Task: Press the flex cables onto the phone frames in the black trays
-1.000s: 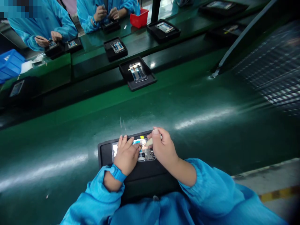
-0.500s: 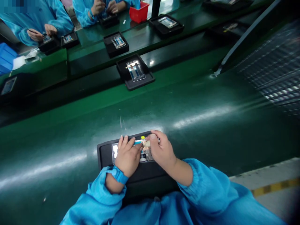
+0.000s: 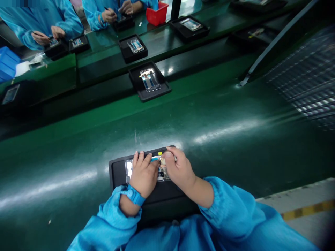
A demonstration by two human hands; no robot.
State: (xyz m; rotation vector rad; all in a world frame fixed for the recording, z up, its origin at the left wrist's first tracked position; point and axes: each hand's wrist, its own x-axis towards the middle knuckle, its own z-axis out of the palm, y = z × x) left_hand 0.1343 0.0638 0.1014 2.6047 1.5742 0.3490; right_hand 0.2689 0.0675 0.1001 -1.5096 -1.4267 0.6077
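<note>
An opened phone (image 3: 128, 170), its inner parts showing, lies in a shallow black tray (image 3: 117, 176) on the green bench in front of me. My left hand (image 3: 143, 173) rests across the phone's middle with the fingers spread, hiding part of it. Over the phone's right end, my right hand (image 3: 180, 169) pinches a small pale tool (image 3: 175, 158), mostly covered by the fingers. Its tip is too hidden to make out. Between the hands, a yellow tab (image 3: 160, 153) sticks up at the phone's far edge.
Beyond the bench, another black tray (image 3: 164, 89) holds an opened phone, and several similar trays sit farther back. Two co-workers in blue sleeves work at the far side. A red bin (image 3: 157, 15) and blue bin (image 3: 7, 64) stand there. A metal bar (image 3: 277, 43) slants at right.
My right hand has shifted slightly left over the phone; my left hand stays in place. The nearest tray beyond the bench has moved slightly left, the farther ones slightly right.
</note>
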